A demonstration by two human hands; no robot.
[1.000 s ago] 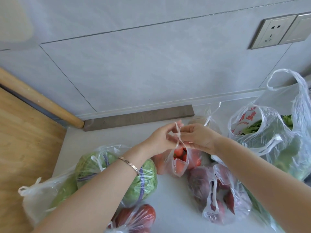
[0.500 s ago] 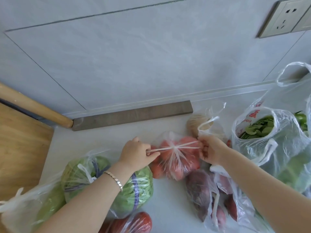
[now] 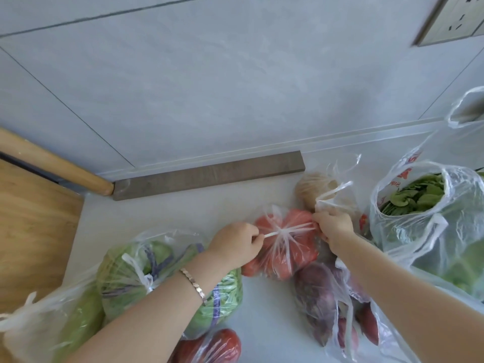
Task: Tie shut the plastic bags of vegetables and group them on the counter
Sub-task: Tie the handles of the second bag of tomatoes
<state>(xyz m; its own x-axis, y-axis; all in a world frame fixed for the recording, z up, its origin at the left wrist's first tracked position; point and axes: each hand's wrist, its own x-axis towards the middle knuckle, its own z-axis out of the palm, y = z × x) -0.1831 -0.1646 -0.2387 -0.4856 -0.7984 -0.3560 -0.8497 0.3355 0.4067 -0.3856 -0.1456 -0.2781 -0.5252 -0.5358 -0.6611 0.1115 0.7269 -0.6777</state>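
Tomato bag (image 3: 281,247) lies mid-counter (image 3: 162,216), its two handles drawn taut sideways over a forming knot. Left hand (image 3: 235,244) pinches one handle end and right hand (image 3: 334,226) grips the other, both clenched. Cabbage bag (image 3: 157,279) lies tied beside; greens bag (image 3: 419,213) stands open. I judge the knot is tightening; next, release and move to an untied bag.

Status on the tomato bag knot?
Left hand and right hand each grip a handle strip, pulling apart. Tomato bag cinched at centre. Spinach bag open. Nothing blocking.
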